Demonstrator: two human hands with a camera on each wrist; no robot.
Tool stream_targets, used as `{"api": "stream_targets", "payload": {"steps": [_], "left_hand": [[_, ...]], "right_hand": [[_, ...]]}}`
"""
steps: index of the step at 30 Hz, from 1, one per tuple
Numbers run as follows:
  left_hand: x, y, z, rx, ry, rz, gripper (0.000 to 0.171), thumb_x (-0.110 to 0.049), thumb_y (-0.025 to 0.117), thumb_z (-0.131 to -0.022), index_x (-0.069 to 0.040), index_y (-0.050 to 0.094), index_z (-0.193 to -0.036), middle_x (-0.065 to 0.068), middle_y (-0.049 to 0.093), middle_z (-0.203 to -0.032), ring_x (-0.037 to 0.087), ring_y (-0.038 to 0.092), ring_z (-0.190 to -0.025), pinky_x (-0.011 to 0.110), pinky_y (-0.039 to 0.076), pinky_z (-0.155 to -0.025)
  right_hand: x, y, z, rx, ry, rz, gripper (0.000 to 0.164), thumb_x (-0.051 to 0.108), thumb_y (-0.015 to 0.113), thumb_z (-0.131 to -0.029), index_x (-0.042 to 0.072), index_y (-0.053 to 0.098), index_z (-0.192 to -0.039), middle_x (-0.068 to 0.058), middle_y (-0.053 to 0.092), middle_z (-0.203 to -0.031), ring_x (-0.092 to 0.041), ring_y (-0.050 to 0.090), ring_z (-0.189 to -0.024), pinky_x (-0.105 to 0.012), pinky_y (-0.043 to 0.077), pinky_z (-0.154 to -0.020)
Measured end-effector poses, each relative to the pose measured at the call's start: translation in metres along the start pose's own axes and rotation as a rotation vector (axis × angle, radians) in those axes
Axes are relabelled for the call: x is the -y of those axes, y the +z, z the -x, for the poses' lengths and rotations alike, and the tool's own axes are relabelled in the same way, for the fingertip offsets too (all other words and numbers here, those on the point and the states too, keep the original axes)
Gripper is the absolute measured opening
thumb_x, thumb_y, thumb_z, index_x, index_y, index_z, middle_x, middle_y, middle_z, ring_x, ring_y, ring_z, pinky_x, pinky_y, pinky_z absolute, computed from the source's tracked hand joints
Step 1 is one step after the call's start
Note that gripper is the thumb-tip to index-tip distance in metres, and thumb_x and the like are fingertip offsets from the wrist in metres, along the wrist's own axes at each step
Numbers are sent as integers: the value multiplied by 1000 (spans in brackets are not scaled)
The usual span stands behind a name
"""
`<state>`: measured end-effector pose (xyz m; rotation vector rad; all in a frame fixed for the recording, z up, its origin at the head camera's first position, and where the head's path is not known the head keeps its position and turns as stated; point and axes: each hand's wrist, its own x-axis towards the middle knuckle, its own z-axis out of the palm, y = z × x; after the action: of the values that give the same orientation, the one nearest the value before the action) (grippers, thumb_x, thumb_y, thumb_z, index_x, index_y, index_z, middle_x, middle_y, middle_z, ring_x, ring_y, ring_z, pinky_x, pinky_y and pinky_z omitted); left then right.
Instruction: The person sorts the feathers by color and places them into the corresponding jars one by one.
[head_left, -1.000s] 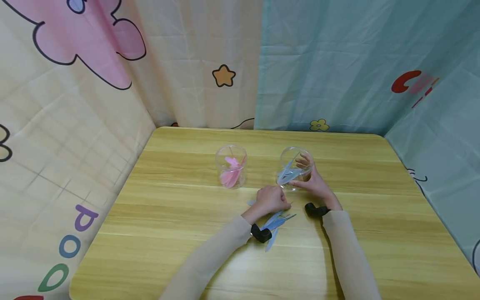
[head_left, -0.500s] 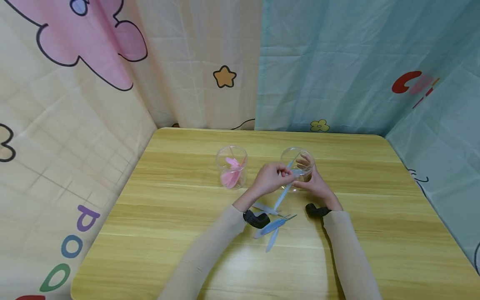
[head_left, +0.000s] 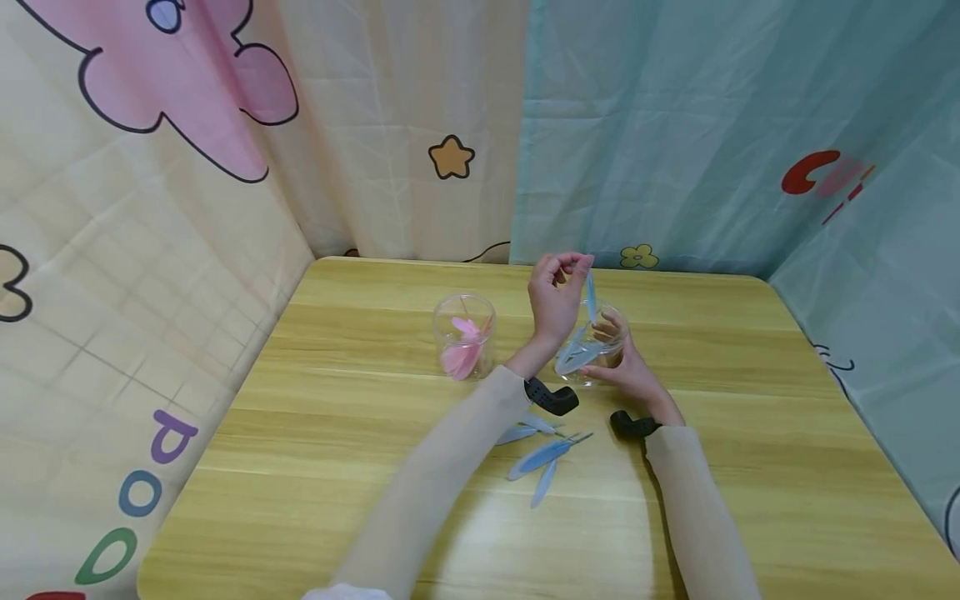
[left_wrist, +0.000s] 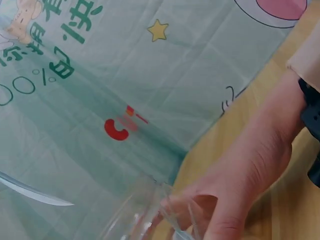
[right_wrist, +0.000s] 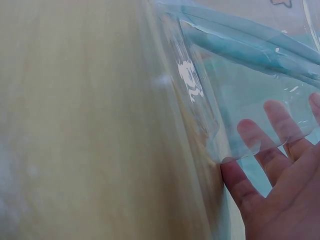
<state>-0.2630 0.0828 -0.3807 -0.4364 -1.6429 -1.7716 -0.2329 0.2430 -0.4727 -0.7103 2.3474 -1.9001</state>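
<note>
My left hand (head_left: 557,300) pinches one light blue feather (head_left: 591,298) by its upper end. The feather hangs tip down over the mouth of the right clear plastic cup (head_left: 609,343), and its tip also shows in the left wrist view. Several blue feathers (head_left: 574,357) lean inside that cup. My right hand (head_left: 633,373) grips the cup from the right side; in the right wrist view its fingers (right_wrist: 275,120) spread around the transparent wall. More blue feathers (head_left: 542,458) lie on the table below my left wrist.
A second clear cup (head_left: 444,321) with pink feathers (head_left: 462,358) stands to the left. Both cups rest on a wooden table (head_left: 300,467). Printed curtains (head_left: 360,125) hang behind the table and at its sides.
My left hand has lifted a blue feather from the table, moved it up and away from me, and turned it upright over the right cup. My right hand has stayed on the cup.
</note>
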Motion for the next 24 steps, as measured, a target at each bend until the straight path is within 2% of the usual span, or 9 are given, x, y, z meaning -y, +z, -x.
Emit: {"api": "stream_targets", "payload": {"steps": [6,9,12,14,17,19,21,24], "left_hand": [[19,-1,16,156,5,-213,15,-23,70,-88,-8,71,-88,0,48,-77,14,43,-74,21,33,-65],[24,-5,24,229,-10,-285,20,-27,73,-85,-11,70,-96,3,49,-80,15,42,-76,22,33,-65],[25,-10,28,270,-14,-331,33,-33,76,-81,-13,65,-105,5,49,-82,16,41,-76,23,33,-65],[24,-14,30,276,-9,-349,39,-35,78,-79,-12,62,-106,7,50,-82,15,40,-75,23,32,-66],[23,-24,32,291,4,-372,35,-36,78,-78,-9,62,-95,6,51,-80,15,41,-73,23,33,-66],[24,-33,35,326,5,-386,32,-36,78,-79,-10,62,-88,6,53,-79,15,43,-73,24,34,-66],[26,-44,40,393,-18,-415,30,-38,76,-80,-12,62,-83,4,54,-78,15,45,-73,24,36,-65],[31,-62,49,540,-72,-471,32,-42,76,-79,-13,63,-82,4,57,-79,16,48,-74,24,37,-65]], "right_hand": [[1,0,1,-5,-11,7,95,-9,72,-78,3,8,-146,-33,21,-143,-50,19,-131,-63,13,-104],[1,0,1,1,-22,13,95,-11,71,-78,5,7,-147,-34,20,-143,-50,19,-132,-64,13,-103],[0,-1,1,8,-29,9,95,-12,69,-79,9,7,-148,-32,19,-144,-51,18,-131,-64,14,-103],[0,-1,1,11,-30,11,95,-11,69,-79,10,9,-148,-31,20,-144,-52,18,-131,-65,14,-103],[0,-2,0,12,-30,13,93,-10,70,-79,10,10,-147,-31,21,-144,-52,19,-130,-65,14,-102],[0,-2,0,11,-30,14,93,-10,71,-78,6,10,-146,-31,21,-144,-53,19,-130,-65,14,-102],[-1,-2,0,9,-30,10,94,-10,72,-78,4,9,-146,-32,21,-144,-52,19,-131,-65,14,-102],[-2,-2,0,2,-31,9,94,-10,72,-77,2,9,-146,-33,21,-144,-52,19,-131,-64,16,-102]]}}
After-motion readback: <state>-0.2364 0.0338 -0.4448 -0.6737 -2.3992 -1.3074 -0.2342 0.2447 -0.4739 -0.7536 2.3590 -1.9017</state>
